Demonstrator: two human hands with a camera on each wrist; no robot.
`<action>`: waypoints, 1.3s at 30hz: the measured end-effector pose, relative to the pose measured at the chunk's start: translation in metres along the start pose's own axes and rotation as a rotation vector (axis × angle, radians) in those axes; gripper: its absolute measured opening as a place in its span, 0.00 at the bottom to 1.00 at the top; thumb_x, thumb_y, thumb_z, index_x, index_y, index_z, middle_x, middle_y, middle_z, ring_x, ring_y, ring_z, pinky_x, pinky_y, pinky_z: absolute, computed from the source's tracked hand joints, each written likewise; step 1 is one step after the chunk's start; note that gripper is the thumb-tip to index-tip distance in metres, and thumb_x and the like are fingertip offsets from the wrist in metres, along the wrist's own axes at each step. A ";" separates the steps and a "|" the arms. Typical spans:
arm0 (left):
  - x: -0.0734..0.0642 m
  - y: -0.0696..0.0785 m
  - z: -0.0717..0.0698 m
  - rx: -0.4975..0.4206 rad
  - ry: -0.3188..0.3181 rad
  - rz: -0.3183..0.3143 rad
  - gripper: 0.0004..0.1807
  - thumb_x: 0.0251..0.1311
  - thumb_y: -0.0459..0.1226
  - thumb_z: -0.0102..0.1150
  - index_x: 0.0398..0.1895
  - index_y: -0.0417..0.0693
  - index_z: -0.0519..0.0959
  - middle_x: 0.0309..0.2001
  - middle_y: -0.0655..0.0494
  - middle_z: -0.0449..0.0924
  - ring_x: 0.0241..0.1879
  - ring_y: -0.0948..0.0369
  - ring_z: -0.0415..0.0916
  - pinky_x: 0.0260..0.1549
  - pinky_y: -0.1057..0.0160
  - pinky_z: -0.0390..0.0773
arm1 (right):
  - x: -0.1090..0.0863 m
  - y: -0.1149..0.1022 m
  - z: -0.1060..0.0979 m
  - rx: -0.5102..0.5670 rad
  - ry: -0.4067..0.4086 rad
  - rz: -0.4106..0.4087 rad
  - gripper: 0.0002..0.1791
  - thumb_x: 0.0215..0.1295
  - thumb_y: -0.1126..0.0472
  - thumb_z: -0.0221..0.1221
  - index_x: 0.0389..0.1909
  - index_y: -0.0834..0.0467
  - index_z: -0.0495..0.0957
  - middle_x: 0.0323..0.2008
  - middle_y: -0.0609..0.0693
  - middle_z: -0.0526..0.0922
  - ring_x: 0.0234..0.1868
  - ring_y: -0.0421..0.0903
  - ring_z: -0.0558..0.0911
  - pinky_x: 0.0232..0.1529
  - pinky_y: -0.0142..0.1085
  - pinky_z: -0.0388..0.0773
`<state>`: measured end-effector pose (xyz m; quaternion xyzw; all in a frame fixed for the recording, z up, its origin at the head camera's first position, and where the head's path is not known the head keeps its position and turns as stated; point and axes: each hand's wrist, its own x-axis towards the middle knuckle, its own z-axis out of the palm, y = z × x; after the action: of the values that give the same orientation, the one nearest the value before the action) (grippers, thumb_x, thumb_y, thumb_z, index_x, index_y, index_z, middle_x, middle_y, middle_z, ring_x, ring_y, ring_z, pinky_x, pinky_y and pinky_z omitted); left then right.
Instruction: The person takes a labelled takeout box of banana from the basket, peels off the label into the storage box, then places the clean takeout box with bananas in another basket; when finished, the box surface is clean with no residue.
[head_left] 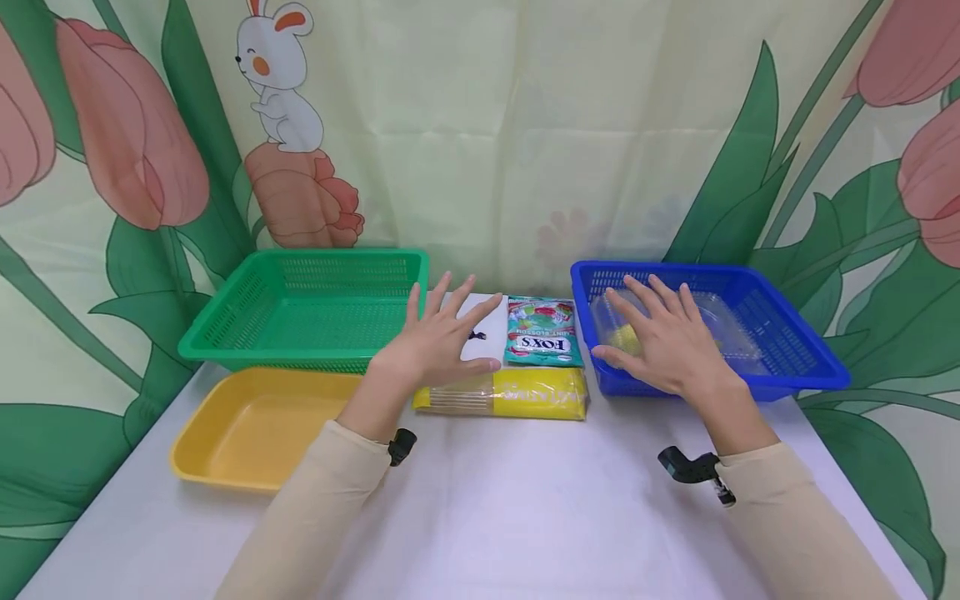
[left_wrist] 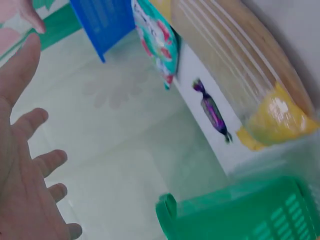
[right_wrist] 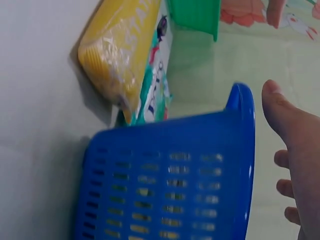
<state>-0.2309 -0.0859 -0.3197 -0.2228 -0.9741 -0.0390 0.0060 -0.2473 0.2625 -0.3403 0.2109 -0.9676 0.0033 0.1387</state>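
Observation:
My left hand (head_left: 427,346) hovers with fingers spread, holding nothing, between the green basket and a yellow-and-clear packet of long straw-coloured strands (head_left: 536,393). Behind that packet lies a teal Fox's candy bag (head_left: 542,332). A single wrapped candy (left_wrist: 214,112) in dark purple shows beside them in the left wrist view; in the head view my left hand partly covers that area. Over the blue basket (head_left: 813,367), my right hand (head_left: 663,342) is spread too, with nothing in its grasp. Inside that basket sits a clear plastic container (head_left: 731,329) with something yellow, partly hidden by the hand.
At the back left stands the green basket (head_left: 300,358), with a yellow tray (head_left: 225,467) in front of it, partly behind my left forearm. A white cloth covers the table (head_left: 540,508). A printed curtain (head_left: 480,150) hangs right behind the baskets.

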 end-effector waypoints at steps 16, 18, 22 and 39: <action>0.025 0.020 0.009 -0.054 -0.003 0.089 0.48 0.66 0.70 0.50 0.84 0.72 0.45 0.84 0.52 0.28 0.82 0.46 0.27 0.74 0.29 0.37 | -0.006 0.043 -0.007 0.031 -0.013 0.055 0.47 0.70 0.31 0.56 0.80 0.53 0.58 0.79 0.64 0.55 0.79 0.69 0.48 0.77 0.65 0.36; 0.028 0.022 0.010 -0.069 -0.005 0.103 0.47 0.67 0.69 0.49 0.84 0.71 0.45 0.84 0.53 0.29 0.82 0.46 0.27 0.74 0.30 0.36 | -0.007 0.050 -0.005 0.066 0.002 0.043 0.47 0.69 0.32 0.57 0.80 0.53 0.58 0.78 0.64 0.57 0.79 0.69 0.50 0.77 0.66 0.38; 0.037 0.031 0.014 -0.095 -0.003 0.128 0.47 0.66 0.70 0.49 0.84 0.71 0.46 0.84 0.53 0.33 0.82 0.47 0.32 0.74 0.31 0.41 | -0.013 0.066 -0.002 0.149 0.029 0.037 0.46 0.68 0.36 0.61 0.80 0.55 0.59 0.76 0.64 0.59 0.77 0.70 0.54 0.74 0.69 0.47; 0.071 0.060 0.029 -0.251 -0.018 0.253 0.46 0.67 0.69 0.50 0.83 0.72 0.47 0.84 0.55 0.39 0.81 0.47 0.41 0.74 0.33 0.47 | -0.027 0.103 -0.002 0.385 -0.003 0.103 0.40 0.74 0.46 0.58 0.80 0.59 0.57 0.77 0.69 0.56 0.76 0.72 0.51 0.70 0.72 0.45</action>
<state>-0.2684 0.0008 -0.3426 -0.3431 -0.9257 -0.1575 -0.0259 -0.2653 0.3675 -0.3401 0.1837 -0.9588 0.1950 0.0941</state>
